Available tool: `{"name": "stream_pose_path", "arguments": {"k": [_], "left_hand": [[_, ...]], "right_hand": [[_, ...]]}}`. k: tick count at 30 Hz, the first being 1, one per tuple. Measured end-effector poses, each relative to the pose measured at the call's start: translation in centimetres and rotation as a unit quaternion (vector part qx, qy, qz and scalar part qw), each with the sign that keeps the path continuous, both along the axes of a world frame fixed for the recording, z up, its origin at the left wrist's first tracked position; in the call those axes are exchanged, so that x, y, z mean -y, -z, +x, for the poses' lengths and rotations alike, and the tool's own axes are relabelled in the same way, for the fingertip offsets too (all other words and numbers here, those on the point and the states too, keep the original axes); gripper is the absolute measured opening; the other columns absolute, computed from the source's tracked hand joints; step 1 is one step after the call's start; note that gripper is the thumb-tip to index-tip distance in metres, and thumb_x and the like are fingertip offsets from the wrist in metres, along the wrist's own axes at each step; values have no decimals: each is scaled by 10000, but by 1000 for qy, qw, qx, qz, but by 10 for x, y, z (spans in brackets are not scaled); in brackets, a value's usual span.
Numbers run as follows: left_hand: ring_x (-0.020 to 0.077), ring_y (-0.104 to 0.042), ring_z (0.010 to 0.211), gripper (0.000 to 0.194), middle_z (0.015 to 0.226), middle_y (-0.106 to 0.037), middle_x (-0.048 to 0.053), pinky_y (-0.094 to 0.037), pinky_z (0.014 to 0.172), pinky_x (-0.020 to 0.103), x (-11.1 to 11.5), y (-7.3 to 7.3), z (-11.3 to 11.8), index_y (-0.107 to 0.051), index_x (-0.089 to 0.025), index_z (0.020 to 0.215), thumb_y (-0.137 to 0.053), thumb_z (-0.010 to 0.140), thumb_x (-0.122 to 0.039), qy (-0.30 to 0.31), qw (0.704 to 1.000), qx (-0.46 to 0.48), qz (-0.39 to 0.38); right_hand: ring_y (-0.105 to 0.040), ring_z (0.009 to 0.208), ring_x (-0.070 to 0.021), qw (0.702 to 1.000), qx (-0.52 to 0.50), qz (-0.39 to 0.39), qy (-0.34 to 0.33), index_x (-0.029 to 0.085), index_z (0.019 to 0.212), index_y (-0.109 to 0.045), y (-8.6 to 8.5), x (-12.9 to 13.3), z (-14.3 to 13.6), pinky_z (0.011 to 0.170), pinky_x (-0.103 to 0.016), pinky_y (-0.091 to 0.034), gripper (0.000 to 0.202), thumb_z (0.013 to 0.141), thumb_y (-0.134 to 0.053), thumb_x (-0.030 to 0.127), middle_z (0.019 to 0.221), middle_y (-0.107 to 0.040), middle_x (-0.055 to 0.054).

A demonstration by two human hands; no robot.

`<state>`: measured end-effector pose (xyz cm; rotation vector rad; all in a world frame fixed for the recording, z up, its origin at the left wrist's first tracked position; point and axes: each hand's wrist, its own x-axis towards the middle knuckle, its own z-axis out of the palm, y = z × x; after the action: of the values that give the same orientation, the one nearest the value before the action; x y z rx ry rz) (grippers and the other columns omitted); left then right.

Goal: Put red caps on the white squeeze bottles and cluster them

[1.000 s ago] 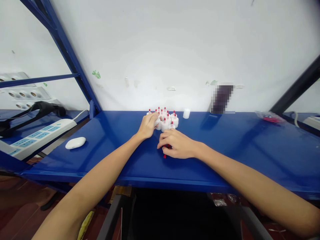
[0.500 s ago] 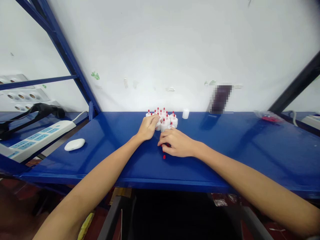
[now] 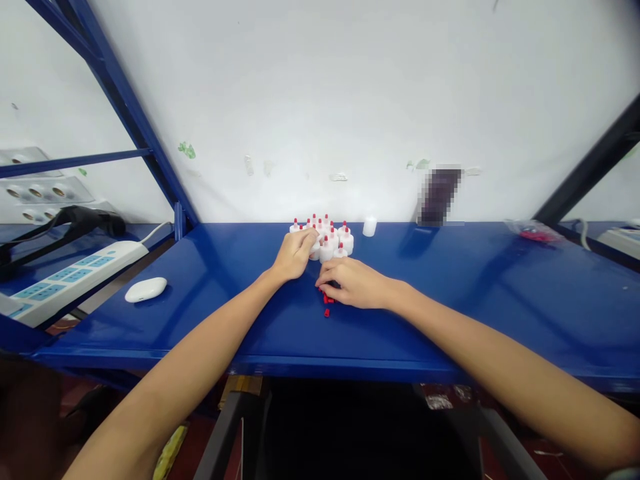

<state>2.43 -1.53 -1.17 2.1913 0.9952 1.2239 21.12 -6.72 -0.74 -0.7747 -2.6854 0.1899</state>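
Observation:
Several small white plastic squeeze bottles with red-tipped nozzles stand upright in a tight cluster on the blue table. At the cluster's near left side, my left hand is closed around one white bottle, its fingers over the top. My right hand is just in front of the bottles, fingers curled and thumb near the fingertips, above several loose red caps. Whether a cap is pinched there is hidden. One red cap lies apart, closer to the table's front edge.
A white cylindrical cap stands right of the cluster. A white earbud case lies at the left, near a power strip. A blurred dark object leans on the wall. A plastic bag with red pieces lies far right.
My right hand has lifted slightly, showing more of the red caps under it. The left hand keeps its hold on the bottle. The whole view has shifted a little.

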Motion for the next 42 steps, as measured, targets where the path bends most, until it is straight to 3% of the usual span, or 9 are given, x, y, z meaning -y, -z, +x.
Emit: {"name": "stream_pose_path", "arguments": {"k": [10,14,17,25,30,36,42], "left_hand": [[132,-476,575,441,585,-512,-11,-383,597,264,0,0,0,-600,-151,771,-340,983,-437,5,1000,-6,5],[127,-479,569,433,586,-520,-13,-384,590,263,3,-1,2,-599,-149,765,-335,980,-417,10,1000,-4,-11],[126,-476,565,427,597,-531,-11,-384,581,264,3,1,1,-593,-149,765,-326,979,-404,19,1000,-3,-21],[128,-486,572,439,592,-534,-11,-383,588,264,1,2,1,-590,-152,755,-322,982,-414,16,999,-24,-15],[133,-507,584,451,584,-536,-9,-387,593,262,2,-1,1,-591,-153,737,-328,976,-430,8,999,-39,-6],[131,-502,575,451,580,-535,-12,-384,594,263,2,0,1,-593,-156,742,-319,978,-425,7,999,-49,1],[127,-477,562,433,575,-521,-13,-376,590,269,3,-1,3,-576,-158,730,-321,978,-405,13,999,-48,4]], "right_hand": [[-642,883,-198,1000,16,-16,20,163,1015,-754,0,-4,1,781,-318,-439,209,978,-553,208,991,-709,-88],[-624,900,-214,997,30,2,66,173,957,-737,-3,-2,0,820,-352,-359,208,991,-541,231,957,-723,-76],[-601,786,-180,994,8,5,105,168,947,-724,-5,-3,0,838,-363,-327,212,994,-523,220,850,-724,-46],[-473,555,-105,993,-29,-48,104,158,912,-759,-13,-5,8,601,-261,-326,179,919,-580,168,651,-639,0],[-522,577,-108,997,-6,-60,52,169,919,-777,-13,-5,8,600,-253,-356,182,927,-596,157,715,-696,-18],[-664,764,-169,997,31,-49,44,190,1012,-770,-7,-7,6,672,-273,-430,191,954,-589,187,917,-764,-59],[-677,808,-185,997,40,-53,40,206,1028,-758,-8,-8,4,674,-278,-421,190,964,-579,211,944,-762,-56]]}}
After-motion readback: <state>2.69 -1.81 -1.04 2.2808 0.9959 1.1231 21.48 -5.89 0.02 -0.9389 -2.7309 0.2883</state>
